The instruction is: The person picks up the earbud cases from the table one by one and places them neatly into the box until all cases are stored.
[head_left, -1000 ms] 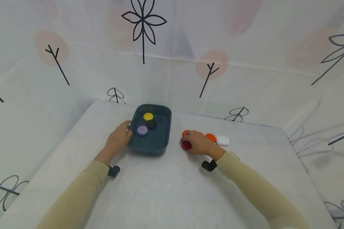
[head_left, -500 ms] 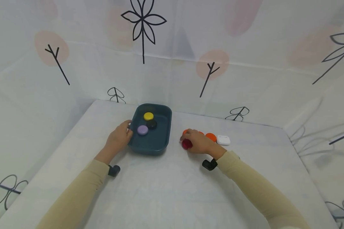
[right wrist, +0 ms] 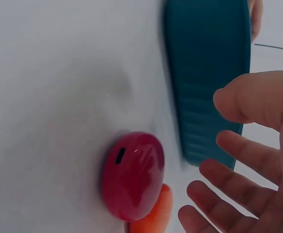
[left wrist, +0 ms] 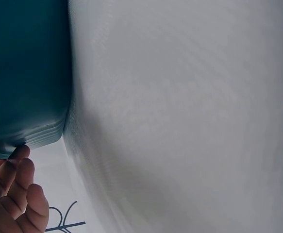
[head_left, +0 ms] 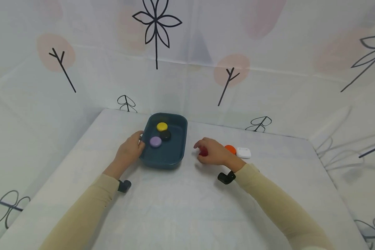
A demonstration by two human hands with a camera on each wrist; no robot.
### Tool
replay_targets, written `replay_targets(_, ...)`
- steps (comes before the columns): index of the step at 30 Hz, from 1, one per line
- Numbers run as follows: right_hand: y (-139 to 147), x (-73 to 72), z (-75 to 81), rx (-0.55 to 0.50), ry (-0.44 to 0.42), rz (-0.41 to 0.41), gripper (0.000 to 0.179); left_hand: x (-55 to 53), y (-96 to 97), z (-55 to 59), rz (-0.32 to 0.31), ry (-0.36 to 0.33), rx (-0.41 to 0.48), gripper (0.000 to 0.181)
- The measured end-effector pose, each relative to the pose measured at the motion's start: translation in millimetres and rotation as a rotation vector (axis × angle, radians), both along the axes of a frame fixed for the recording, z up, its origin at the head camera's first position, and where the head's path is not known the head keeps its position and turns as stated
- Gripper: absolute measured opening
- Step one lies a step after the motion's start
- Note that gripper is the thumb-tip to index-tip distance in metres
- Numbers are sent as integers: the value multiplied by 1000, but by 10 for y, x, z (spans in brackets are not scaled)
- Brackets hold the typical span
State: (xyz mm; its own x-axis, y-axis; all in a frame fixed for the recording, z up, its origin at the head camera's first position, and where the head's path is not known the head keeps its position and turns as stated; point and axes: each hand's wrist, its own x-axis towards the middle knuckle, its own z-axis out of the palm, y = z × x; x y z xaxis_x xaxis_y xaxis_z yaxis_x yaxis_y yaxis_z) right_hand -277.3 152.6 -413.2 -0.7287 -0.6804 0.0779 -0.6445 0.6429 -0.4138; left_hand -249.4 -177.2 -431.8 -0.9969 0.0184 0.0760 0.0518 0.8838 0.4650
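My left hand [head_left: 129,151] grips the left rim of a dark teal tray [head_left: 181,159]; in the left wrist view curled fingers [left wrist: 21,182] sit under that rim. In the tray lie three rounded pieces: yellow [head_left: 161,126], black [head_left: 165,135] and purple [head_left: 155,141]. My right hand [head_left: 215,152] hovers right of the tray, thumb and fingers spread around a glossy red rounded case [head_left: 203,151]. In the right wrist view the red case, marked by a small dark slot, appears apart from the fingertips [right wrist: 224,138]. An orange piece [right wrist: 153,213] shows behind it.
Right of my right hand, another orange piece [head_left: 230,149] lies beside a white rounded case [head_left: 243,152]. A white sheet covers the table [head_left: 181,208]. Behind rises a white cloth backdrop [head_left: 187,83] printed with line-drawn plants.
My right hand has risen and shifted slightly left, and its fingers have spread over the red case. The orange pieces once seen beyond its fingers are covered. The left hand and tray stay put.
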Motion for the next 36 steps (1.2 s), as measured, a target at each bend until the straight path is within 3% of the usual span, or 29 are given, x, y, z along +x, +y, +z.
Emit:
replay_targets(13, -200, -3, 138, -147, 0, 1, 32, 6, 5, 9, -3, 11, 10, 48)
replay_targets(20, -353, -12, 184, -233, -45, 16, 35, 5, 7, 21, -2, 7, 8, 48)
replay_targets(36, -691, -21, 215, -318, -74, 34, 34, -24, 1, -10, 15, 11, 9, 48)
